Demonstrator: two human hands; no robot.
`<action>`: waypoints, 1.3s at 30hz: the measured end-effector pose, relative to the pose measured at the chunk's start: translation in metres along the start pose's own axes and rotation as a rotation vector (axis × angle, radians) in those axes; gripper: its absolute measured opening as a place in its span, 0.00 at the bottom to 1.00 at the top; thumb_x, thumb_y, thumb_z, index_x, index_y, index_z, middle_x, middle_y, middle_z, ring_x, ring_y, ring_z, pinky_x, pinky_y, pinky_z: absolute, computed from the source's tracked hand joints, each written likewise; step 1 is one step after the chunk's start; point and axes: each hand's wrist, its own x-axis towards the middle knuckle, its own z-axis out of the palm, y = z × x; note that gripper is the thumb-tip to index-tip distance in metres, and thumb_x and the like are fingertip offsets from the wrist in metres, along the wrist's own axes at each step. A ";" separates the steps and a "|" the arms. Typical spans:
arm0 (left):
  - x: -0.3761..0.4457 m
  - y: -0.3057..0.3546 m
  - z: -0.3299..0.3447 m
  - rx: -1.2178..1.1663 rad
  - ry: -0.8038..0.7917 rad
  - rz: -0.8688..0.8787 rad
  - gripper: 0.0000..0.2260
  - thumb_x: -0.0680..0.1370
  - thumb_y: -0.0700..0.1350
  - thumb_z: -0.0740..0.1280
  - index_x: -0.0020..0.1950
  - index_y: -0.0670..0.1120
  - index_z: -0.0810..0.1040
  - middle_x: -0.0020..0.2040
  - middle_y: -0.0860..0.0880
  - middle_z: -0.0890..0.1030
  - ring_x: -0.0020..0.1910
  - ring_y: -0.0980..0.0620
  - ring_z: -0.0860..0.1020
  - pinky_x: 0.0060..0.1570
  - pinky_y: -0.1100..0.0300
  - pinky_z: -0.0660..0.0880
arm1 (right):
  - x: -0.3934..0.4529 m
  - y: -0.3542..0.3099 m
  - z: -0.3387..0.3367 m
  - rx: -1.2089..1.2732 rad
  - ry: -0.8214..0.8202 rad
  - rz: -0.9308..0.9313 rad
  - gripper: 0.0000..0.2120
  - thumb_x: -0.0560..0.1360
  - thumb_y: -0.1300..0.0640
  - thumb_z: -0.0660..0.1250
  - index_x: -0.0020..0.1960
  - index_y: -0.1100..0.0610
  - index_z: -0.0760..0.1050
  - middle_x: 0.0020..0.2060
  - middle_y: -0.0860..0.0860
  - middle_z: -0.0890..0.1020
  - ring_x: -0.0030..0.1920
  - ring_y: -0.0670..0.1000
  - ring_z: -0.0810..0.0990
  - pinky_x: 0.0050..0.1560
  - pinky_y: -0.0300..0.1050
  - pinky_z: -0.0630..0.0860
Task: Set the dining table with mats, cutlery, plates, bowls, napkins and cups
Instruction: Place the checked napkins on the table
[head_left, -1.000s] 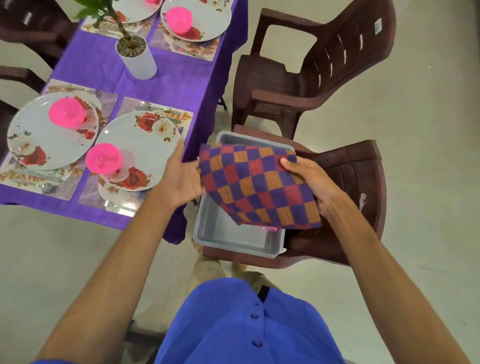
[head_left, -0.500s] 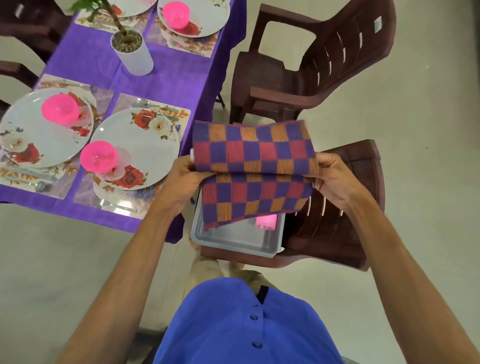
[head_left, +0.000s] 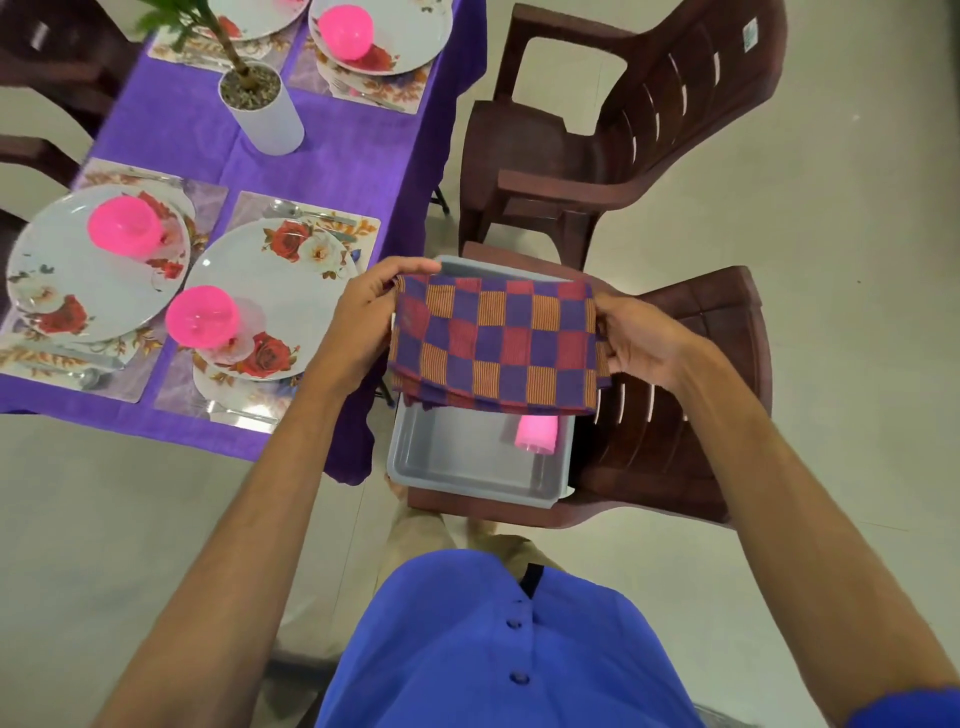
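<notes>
**Napkin, checked, folded — held over grey tray**

Napkin (head_left: 493, 343): checked cloth in purple, red and orange-striped squares, folded into a wide band of several layers. Held in the air between both hands, above the far half of the grey tray (head_left: 462, 467), clear of the table.

Left hand (head_left: 363, 322): grips the napkin's left edge, thumb along the top corner, fingers curled behind the cloth.

Right hand (head_left: 639, 338): pinches the napkin's right edge, fingers curled round the fold.

Grey tray: rectangular, shallow, resting on the seat of the near brown chair (head_left: 675, 415), just beside the table's corner. Holds one pink cup (head_left: 537, 434) lying on its side at the right, partly hidden under the napkin.

Table, purple cloth (head_left: 337, 161): four place settings in view, each a floral mat with a white flowered plate and an upturned pink bowl. Nearest setting: plate (head_left: 275, 291), pink bowl (head_left: 202, 317), spoon (head_left: 306, 212) on the mat's far edge, fork (head_left: 244, 413) on its near edge. White pot with a green plant (head_left: 262, 106) stands mid-table.

Second brown chair (head_left: 623, 119): stands beyond the first, near the table's side.

Person: blue buttoned shirt (head_left: 493, 649), bare forearms.
</notes>
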 end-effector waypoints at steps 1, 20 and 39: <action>0.000 -0.002 -0.001 -0.012 -0.001 -0.017 0.11 0.85 0.43 0.66 0.67 0.46 0.81 0.55 0.53 0.86 0.56 0.52 0.85 0.46 0.60 0.84 | 0.001 0.002 0.003 0.034 -0.028 0.060 0.19 0.84 0.47 0.63 0.69 0.57 0.75 0.55 0.56 0.85 0.54 0.54 0.86 0.49 0.53 0.86; -0.011 -0.024 -0.004 0.207 0.280 -0.086 0.14 0.85 0.40 0.62 0.52 0.50 0.86 0.47 0.53 0.87 0.49 0.58 0.86 0.37 0.65 0.81 | 0.009 0.046 0.055 0.029 0.105 -0.050 0.14 0.83 0.47 0.66 0.52 0.59 0.76 0.47 0.52 0.87 0.48 0.52 0.87 0.58 0.55 0.83; -0.060 -0.099 0.071 -0.487 0.078 -0.732 0.14 0.81 0.45 0.72 0.67 0.51 0.80 0.56 0.47 0.88 0.53 0.45 0.87 0.52 0.47 0.84 | -0.005 0.056 0.024 -0.719 0.369 -0.376 0.12 0.78 0.54 0.72 0.39 0.56 0.73 0.31 0.47 0.83 0.35 0.45 0.83 0.34 0.38 0.75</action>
